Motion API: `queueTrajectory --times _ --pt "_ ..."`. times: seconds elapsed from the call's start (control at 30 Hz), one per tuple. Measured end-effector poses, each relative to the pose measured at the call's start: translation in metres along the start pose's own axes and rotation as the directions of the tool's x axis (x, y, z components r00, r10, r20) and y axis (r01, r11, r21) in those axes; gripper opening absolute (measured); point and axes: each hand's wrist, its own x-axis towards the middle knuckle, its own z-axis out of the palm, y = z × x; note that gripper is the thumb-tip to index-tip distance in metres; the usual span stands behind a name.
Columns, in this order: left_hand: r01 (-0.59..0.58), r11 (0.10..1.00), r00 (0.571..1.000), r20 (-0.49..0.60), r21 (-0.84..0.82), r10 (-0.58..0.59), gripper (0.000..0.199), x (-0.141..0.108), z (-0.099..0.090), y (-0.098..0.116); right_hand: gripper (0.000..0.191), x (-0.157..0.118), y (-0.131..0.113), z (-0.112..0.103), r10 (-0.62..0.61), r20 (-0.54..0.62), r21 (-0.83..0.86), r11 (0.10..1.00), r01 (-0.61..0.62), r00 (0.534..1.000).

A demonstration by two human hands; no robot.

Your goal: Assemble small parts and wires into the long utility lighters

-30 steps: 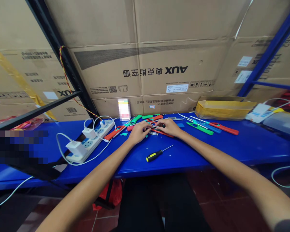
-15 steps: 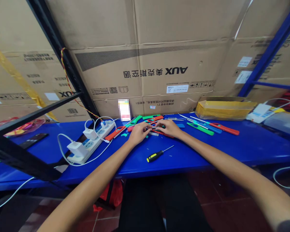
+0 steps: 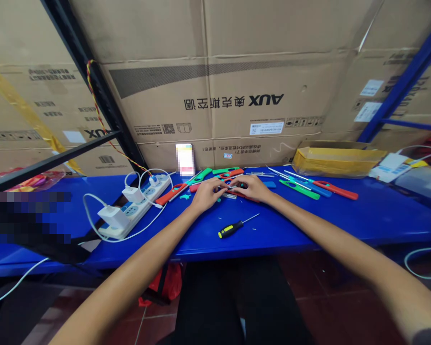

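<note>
My left hand [image 3: 208, 195] and my right hand [image 3: 253, 188] meet at the middle of the blue bench [image 3: 290, 230], their fingertips pinched together over a small part that they mostly hide. Just below the fingers lies a short clear tube [image 3: 230, 196]. A red lighter body [image 3: 246, 196] lies under my right hand. Long-nosed utility lighters lie on both sides, including an orange-red one [image 3: 170, 193], a green one [image 3: 299, 189] and a red one [image 3: 335, 190]. A yellow-handled screwdriver [image 3: 232, 229] rests in front of my hands.
To the left, a white power strip [image 3: 136, 208] holds plugged-in chargers, with cables looped across the bench. A yellow box [image 3: 339, 162] stands at the back right. Stacked cardboard cartons [image 3: 237, 105] rise behind the bench, between dark and blue shelf uprights.
The whole view has drifted slightly, with the bench sitting a little higher in the picture. My hands stay pinched together over the same spot.
</note>
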Motion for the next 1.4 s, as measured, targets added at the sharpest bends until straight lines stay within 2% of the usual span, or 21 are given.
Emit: queueTrajectory --times 0.17,0.43,0.67,0.9,1.1,1.4 --pt "-0.004 1.000 1.000 -0.004 0.009 0.004 0.010 0.0000 0.0006 -0.0017 0.023 -0.0009 0.0029 -0.0008 -0.042 0.005 -0.050 0.998 0.042 0.999" --pt "-0.011 0.999 1.000 0.027 0.053 0.010 0.027 0.0016 0.0002 -0.0027 0.017 -0.0025 0.0032 -0.0068 -0.043 -0.011 -0.138 0.990 0.041 0.999" --pt "0.000 0.993 1.000 -0.010 0.122 0.001 0.020 0.0022 -0.0054 -0.0037 0.011 -0.0016 0.0006 -0.0069 -0.009 -0.005 -0.131 0.991 0.009 1.000" --pt "-0.054 0.993 0.998 0.020 0.103 0.052 0.019 0.0009 -0.0013 -0.0028 0.008 -0.0016 0.0009 -0.0069 0.016 -0.012 -0.106 0.994 -0.017 1.000" --pt "-0.020 0.994 1.000 0.012 0.110 0.019 0.018 0.0003 -0.0008 -0.0013 0.010 -0.0007 0.0020 -0.0041 -0.022 -0.007 -0.080 0.997 0.022 1.000" --pt "0.010 0.991 1.000 -0.005 0.135 -0.010 0.013 0.0005 -0.0021 0.0019 0.005 -0.0008 0.0009 -0.0036 -0.005 0.002 -0.071 0.997 0.005 1.000"
